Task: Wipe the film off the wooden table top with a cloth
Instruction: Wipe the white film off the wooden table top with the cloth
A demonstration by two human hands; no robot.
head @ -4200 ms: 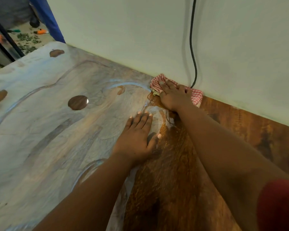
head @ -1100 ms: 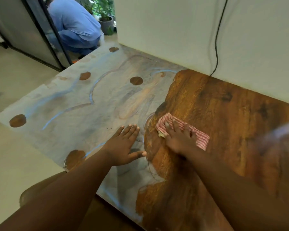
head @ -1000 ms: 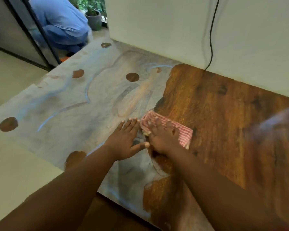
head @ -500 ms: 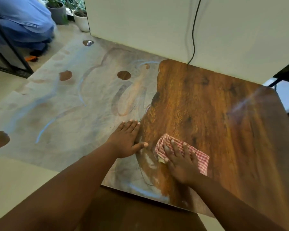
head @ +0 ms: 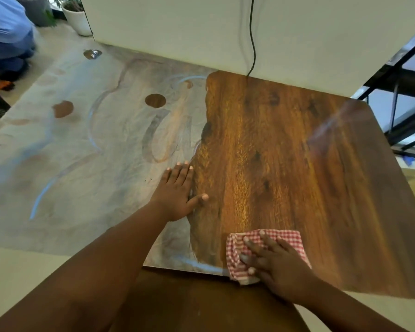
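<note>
Head view: the wooden bench (head: 285,164) stands against a pale wall (head: 177,25). A grey-white film (head: 82,152) covers its left part; the right part shows bare brown wood grain. Round bare spots (head: 155,100) break the film.

Left hand (head: 176,195): flat on the bench, fingers straight and together, thumb spread to the right, grasping nothing. It lies at the boundary between film and bare wood.

Right hand (head: 273,262): pressed flat on a red-and-white checked cloth (head: 285,238), fingers extended and spread, not curled round it. The cloth lies on bare wood at the near edge of the bench, just right of the film's remaining near strip.

A black cable (head: 252,32) hangs down the wall to the far edge of the bench. At far left, a person in blue clothing (head: 5,32) crouches on the floor near two plant pots (head: 78,20).
</note>
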